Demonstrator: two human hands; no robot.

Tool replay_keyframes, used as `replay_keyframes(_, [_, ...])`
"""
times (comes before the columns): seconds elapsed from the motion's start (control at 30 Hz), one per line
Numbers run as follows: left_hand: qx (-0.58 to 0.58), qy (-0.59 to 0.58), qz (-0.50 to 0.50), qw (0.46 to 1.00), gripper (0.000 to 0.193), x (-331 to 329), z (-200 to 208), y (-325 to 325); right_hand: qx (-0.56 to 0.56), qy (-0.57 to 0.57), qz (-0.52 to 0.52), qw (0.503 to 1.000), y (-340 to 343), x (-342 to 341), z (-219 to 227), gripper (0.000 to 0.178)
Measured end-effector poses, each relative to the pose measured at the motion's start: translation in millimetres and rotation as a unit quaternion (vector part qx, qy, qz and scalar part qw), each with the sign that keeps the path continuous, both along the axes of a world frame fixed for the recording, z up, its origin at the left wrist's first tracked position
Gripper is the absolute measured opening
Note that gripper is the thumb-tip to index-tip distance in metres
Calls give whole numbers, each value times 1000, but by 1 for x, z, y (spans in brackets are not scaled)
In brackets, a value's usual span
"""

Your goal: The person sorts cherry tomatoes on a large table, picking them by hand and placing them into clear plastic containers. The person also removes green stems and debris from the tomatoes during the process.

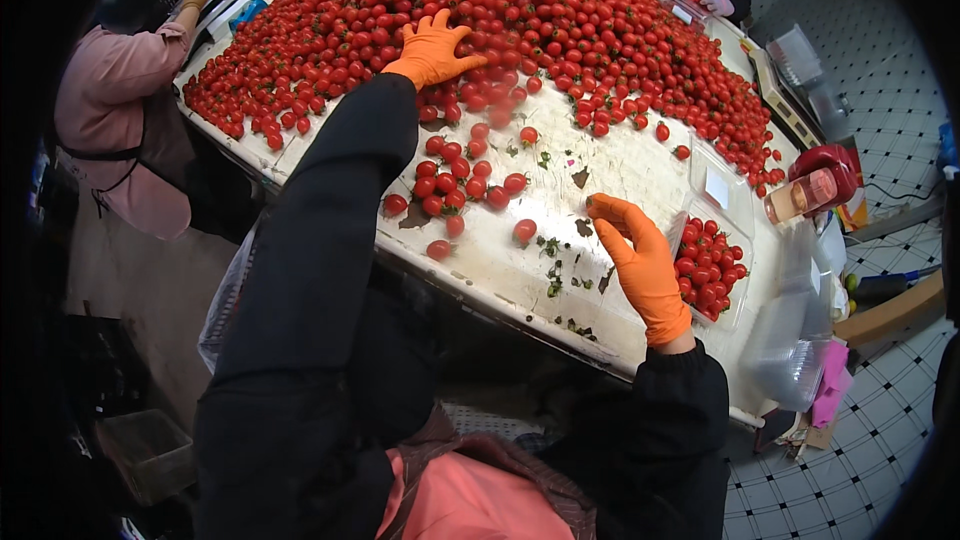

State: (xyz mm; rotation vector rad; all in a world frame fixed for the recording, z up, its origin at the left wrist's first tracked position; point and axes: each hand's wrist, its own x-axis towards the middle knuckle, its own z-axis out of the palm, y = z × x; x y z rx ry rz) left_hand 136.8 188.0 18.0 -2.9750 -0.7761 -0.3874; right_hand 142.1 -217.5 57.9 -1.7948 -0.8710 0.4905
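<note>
I am spreading the orange-gloved left hand (430, 55) wide against glossy round red tomatoes (590, 25) heaped on the white table (640, 175); over its near side, the orange-gloved right hand (642, 265) is half-curling, hold unclear.

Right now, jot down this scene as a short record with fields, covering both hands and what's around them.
Left hand: orange-gloved, fingers spread at the edge of the cherry tomato heap
Right hand: orange-gloved, fingers bent above the white tabletop; grip unclear
Between hands: loose cherry tomatoes, green stem scraps
Right of right hand: clear plastic tub holding cherry tomatoes
Far left: co-worker in pink
</note>
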Motion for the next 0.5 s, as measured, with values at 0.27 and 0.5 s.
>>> replay_keyframes(0.27, [16,14,-165,986,56,-45,-3,-56,15,15,19,1000,-1,-4,5,30])
replay_keyframes(0.5, [-41,58,-244,967,54,-87,-7,-120,16,-34,51,998,4,-14,7,31])
